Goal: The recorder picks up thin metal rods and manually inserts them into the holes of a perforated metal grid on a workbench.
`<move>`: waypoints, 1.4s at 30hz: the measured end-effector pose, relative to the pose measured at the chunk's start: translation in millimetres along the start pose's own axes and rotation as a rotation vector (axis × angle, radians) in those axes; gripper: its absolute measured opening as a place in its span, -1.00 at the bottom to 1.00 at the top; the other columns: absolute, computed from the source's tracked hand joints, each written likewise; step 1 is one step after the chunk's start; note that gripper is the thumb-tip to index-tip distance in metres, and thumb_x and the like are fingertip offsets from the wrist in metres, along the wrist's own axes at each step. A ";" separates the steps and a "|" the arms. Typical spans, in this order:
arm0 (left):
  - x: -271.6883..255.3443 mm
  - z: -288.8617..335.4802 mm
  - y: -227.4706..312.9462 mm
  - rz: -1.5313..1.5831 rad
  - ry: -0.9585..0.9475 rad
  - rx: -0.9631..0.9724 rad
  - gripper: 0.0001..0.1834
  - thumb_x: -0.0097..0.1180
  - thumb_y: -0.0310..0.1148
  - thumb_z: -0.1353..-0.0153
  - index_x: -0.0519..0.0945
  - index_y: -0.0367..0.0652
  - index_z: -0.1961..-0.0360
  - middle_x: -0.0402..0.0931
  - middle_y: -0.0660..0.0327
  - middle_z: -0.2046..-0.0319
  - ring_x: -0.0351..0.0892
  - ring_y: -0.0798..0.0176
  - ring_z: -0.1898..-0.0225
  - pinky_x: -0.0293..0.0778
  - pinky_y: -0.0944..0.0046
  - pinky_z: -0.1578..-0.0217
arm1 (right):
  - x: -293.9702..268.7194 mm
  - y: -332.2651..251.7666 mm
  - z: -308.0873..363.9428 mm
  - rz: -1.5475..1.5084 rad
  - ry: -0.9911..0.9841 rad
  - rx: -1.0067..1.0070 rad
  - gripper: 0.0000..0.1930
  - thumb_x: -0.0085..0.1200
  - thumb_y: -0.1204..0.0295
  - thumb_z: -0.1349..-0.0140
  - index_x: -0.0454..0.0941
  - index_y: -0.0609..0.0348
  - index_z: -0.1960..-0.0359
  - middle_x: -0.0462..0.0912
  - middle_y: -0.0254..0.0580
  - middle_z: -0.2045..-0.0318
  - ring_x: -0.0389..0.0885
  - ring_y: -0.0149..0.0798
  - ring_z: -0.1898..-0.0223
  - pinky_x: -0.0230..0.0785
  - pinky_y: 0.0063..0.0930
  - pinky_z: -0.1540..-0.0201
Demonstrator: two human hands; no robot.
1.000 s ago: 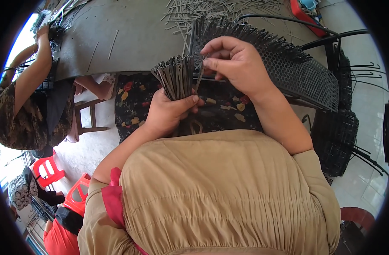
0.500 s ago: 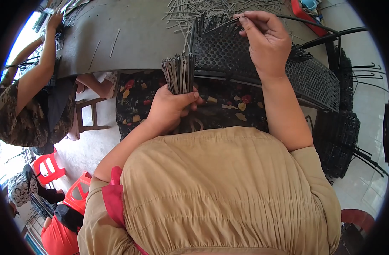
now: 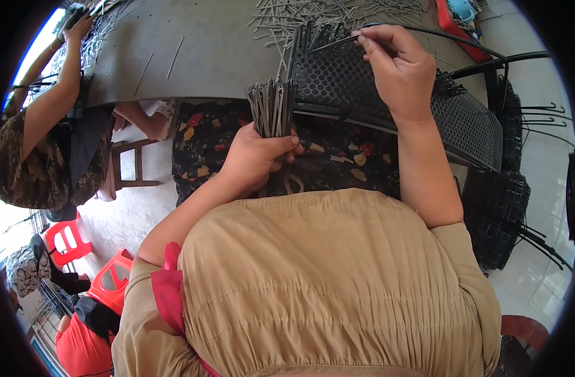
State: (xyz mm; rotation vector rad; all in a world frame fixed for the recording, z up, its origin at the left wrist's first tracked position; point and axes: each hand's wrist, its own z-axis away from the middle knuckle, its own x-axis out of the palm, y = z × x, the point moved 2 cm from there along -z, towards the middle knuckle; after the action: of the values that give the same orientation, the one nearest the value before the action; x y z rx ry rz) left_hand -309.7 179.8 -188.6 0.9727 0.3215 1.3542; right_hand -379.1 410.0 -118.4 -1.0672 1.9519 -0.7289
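Note:
An upright bundle of thin grey metal strips (image 3: 271, 113), with looped upper ends, is held in my left hand (image 3: 253, 156) above my lap. That hand's fingers are wrapped round the lower part of the bundle. Farther off on the right, my right hand (image 3: 405, 75) pinches one end of a thin dark metal strip (image 3: 334, 44) between thumb and fingertips. The strip slants down to the left above a black perforated metal panel (image 3: 337, 78). Dark strips (image 3: 319, 30) stand along the panel's far edge.
Loose grey strips (image 3: 344, 9) lie heaped on the table (image 3: 218, 56) behind the panel. A red tray (image 3: 449, 30) stands at far right, near stacked black wire racks (image 3: 501, 207). On the left a co-worker's arm (image 3: 66, 78) reaches over the table; red stools (image 3: 67, 244) stand behind.
The whole view has shifted slightly. My right hand has come down a little with the strip, while my left hand keeps its hold on the bundle.

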 end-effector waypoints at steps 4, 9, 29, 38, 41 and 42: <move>0.6 -0.7 0.6 0.002 0.014 0.006 -0.90 0.18 -0.48 -0.19 0.54 -0.20 0.27 0.60 0.19 0.41 0.49 0.42 0.46 0.28 0.47 0.55 | -1.2 -9.4 -4.3 0.107 -0.077 -0.045 -0.89 0.16 0.62 -0.22 0.68 0.24 0.25 0.73 -0.30 0.36 0.65 -0.53 0.36 0.50 -0.68 0.32; 0.1 -0.5 1.1 0.010 0.010 0.002 -0.92 0.16 -0.50 -0.20 0.54 -0.19 0.27 0.60 0.18 0.41 0.49 0.42 0.47 0.27 0.47 0.55 | -6.5 -6.3 -7.4 0.084 -0.060 -0.005 -0.88 0.15 0.63 -0.21 0.68 0.23 0.26 0.72 -0.31 0.39 0.65 -0.54 0.38 0.47 -0.69 0.33; -1.3 -2.2 -3.3 -0.005 0.036 0.043 -0.88 0.20 -0.45 -0.17 0.57 -0.20 0.27 0.63 0.21 0.43 0.50 0.45 0.49 0.26 0.46 0.59 | 33.6 -15.0 -25.8 0.323 -0.175 -0.375 -0.90 0.24 0.51 -0.09 0.68 0.18 0.34 0.70 -0.05 0.35 0.67 -0.02 0.16 0.51 -0.22 0.10; -0.4 -1.6 -1.9 0.018 0.044 0.043 -0.89 0.21 -0.47 -0.16 0.57 -0.20 0.28 0.62 0.21 0.44 0.51 0.43 0.50 0.28 0.45 0.57 | 34.2 12.3 -25.3 -0.026 -0.045 -0.721 -0.90 0.23 0.53 -0.08 0.70 0.21 0.35 0.72 -0.06 0.36 0.69 0.00 0.12 0.53 -0.25 0.05; 1.5 -2.1 -1.5 0.013 0.045 0.049 -0.89 0.21 -0.48 -0.16 0.57 -0.21 0.29 0.62 0.20 0.44 0.51 0.42 0.50 0.29 0.44 0.56 | 31.3 16.6 -24.9 -0.039 -0.043 -0.716 -0.87 0.22 0.53 -0.08 0.70 0.22 0.31 0.73 -0.07 0.33 0.68 0.00 0.09 0.51 -0.25 0.00; 0.6 -2.0 -2.0 0.009 0.050 0.056 -0.89 0.21 -0.48 -0.15 0.57 -0.22 0.29 0.62 0.20 0.44 0.51 0.41 0.51 0.30 0.43 0.55 | 30.0 3.2 -25.2 -0.043 -0.045 -0.716 -0.87 0.22 0.53 -0.08 0.70 0.22 0.31 0.73 -0.07 0.33 0.68 0.00 0.09 0.51 -0.25 0.00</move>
State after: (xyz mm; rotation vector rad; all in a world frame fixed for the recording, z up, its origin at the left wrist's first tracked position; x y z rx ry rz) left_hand -309.6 181.3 -191.1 0.9889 0.3959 1.3854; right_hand -411.8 388.3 -118.2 -1.5204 2.2077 0.0044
